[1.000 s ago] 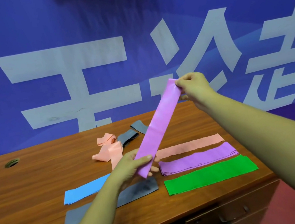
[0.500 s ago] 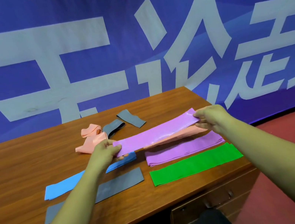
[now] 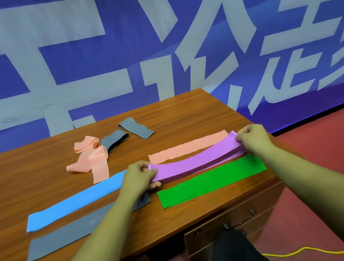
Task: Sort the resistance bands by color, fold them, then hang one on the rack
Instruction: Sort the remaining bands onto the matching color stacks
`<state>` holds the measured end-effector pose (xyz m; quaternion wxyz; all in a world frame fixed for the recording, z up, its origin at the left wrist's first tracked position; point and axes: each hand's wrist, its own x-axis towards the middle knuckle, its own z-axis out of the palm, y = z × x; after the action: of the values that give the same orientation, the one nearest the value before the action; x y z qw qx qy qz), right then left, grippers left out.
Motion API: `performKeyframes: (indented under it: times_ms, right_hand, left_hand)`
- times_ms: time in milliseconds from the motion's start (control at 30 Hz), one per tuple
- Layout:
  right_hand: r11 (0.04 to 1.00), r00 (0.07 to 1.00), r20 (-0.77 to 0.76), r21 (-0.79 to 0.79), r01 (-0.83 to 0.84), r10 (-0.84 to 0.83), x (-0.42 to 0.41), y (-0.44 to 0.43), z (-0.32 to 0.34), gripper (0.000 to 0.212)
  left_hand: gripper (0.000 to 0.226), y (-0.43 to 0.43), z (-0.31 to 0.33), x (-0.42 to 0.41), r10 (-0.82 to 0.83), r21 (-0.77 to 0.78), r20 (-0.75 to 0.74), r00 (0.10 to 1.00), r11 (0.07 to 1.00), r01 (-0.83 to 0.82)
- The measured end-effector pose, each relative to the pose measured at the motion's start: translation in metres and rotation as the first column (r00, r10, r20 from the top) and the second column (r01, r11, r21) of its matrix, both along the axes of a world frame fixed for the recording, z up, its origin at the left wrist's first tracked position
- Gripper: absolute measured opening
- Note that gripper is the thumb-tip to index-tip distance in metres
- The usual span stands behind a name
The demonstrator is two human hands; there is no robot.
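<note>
**Desk:** What have the hands got?

**Me:** From my feed, both are pinched shut on one purple resistance band (image 3: 196, 160). My left hand (image 3: 139, 177) clamps its near-left end between thumb and fingers; my right hand (image 3: 253, 139) nips the far-right end at the fingertips. The band spans the gap between the two hands, sagging slightly in the middle, right on top of more purple layers beneath it. I cannot tell whether it has touched them yet.

**Desk:** Which way does it run?

**Me:** Its long axis goes from my left hand up and away to my right hand, so the right end sits farther from me. The flat face is up.

**Desk:** And around the hands?

**Me:** Just beyond the held band, between the hands, a flat pink band (image 3: 189, 149) lies parallel. Just nearer to me than the held band, a green band (image 3: 211, 180) lies parallel too, its far end under my right wrist. Left of my left hand a blue band (image 3: 74, 202) stretches away, and a gray band (image 3: 69, 233) passes under my left forearm. Beyond my left hand, well apart, sit a crumpled pink band (image 3: 90, 158) and two loose gray bands (image 3: 114, 140), all on the wooden desk (image 3: 14, 175).
</note>
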<state>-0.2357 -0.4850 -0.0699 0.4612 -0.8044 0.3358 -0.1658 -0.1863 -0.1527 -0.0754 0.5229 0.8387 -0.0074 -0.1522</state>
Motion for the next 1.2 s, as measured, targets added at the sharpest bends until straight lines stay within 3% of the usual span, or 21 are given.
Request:
performKeyframes:
  times_ms: [200, 333, 567, 700, 800, 933, 1067, 1200]
  right_hand:
    - [0.996, 0.999, -0.043, -0.089, -0.027, 0.024, -0.001, -0.014, -0.009, 0.008]
    - [0.989, 0.994, -0.094, -0.127, -0.072, 0.061, 0.0, -0.015, -0.018, 0.012]
    - [0.98, 0.995, -0.061, -0.175, -0.091, 0.082, 0.003, -0.01, -0.024, 0.01]
    - [0.965, 0.992, -0.086, -0.235, -0.113, 0.096, 0.004, -0.009, -0.03, 0.004]
    - [0.946, 0.989, -0.099, -0.293, -0.137, 0.112, 0.0, -0.01, -0.04, 0.006]
    - [0.887, 0.983, -0.126, -0.426, -0.177, 0.136, -0.003, -0.01, -0.046, 0.008]
    - [0.759, 0.978, -0.182, -0.621, -0.198, 0.106, -0.003, -0.001, -0.039, 0.02]
    - [0.747, 0.966, -0.124, -0.615, -0.253, 0.226, 0.012, 0.032, -0.014, 0.028]
  left_hand:
    - [0.02, -0.015, -0.011, 0.009, -0.034, 0.118, 0.019, 0.999, 0.992, 0.031]
    - [0.02, -0.013, -0.02, 0.007, -0.081, 0.231, 0.117, 0.99, 0.972, 0.053]
    - [0.014, -0.011, -0.019, 0.003, -0.053, 0.205, 0.305, 0.951, 0.979, -0.011]
    - [0.011, -0.012, -0.023, 0.006, -0.137, 0.375, 0.311, 0.94, 0.927, 0.011]
    - [0.021, -0.011, -0.03, 0.009, -0.202, 0.479, 0.336, 0.92, 0.877, 0.017]
    - [0.024, -0.01, -0.035, 0.009, -0.27, 0.547, 0.392, 0.879, 0.837, 0.013]
    - [0.018, -0.009, -0.032, 0.01, -0.348, 0.604, 0.379, 0.857, 0.795, 0.056]
    - [0.014, 0.016, -0.015, 0.027, -0.315, 0.565, 0.422, 0.85, 0.825, 0.026]
